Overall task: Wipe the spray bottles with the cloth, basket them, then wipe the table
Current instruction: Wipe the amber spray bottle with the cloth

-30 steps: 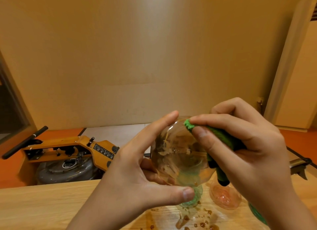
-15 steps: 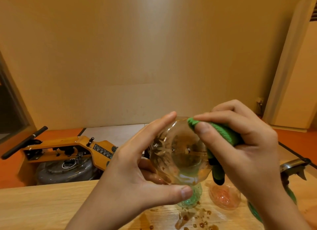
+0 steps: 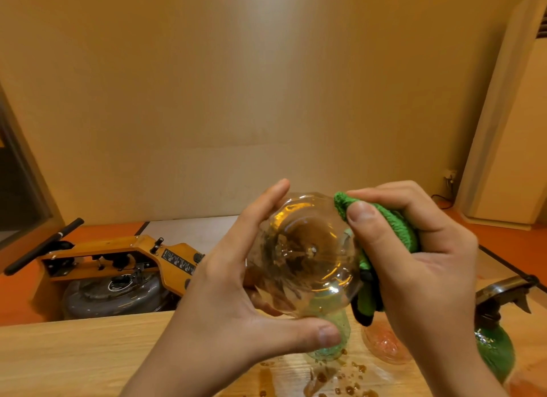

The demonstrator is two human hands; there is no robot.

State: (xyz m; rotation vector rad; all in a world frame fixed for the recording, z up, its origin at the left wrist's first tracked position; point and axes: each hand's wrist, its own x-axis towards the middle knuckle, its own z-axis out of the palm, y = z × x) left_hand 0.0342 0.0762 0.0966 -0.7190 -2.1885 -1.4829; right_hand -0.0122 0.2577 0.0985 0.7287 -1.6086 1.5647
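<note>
Gripping one clear bottle (image 3: 302, 254) — two hands, one green cloth (image 3: 393, 225).

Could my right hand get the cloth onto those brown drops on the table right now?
Probably yes: the right hand already holds the green cloth, and the drops lie uncovered on the table just below.

Hidden and cropped parts around the raised bottle

The clear plastic spray bottle (image 3: 302, 254) shows only its base; its neck and sprayer lie behind it. The folded green knitted cloth (image 3: 396, 228) is mostly buried in the right hand (image 3: 420, 266). A pale green bottle (image 3: 328, 346) and a pink one (image 3: 384, 346) stand half-covered behind the hands. The dark green bottle (image 3: 494, 352) is partly masked by the right wrist. Both forearms run off the bottom edge.
</note>
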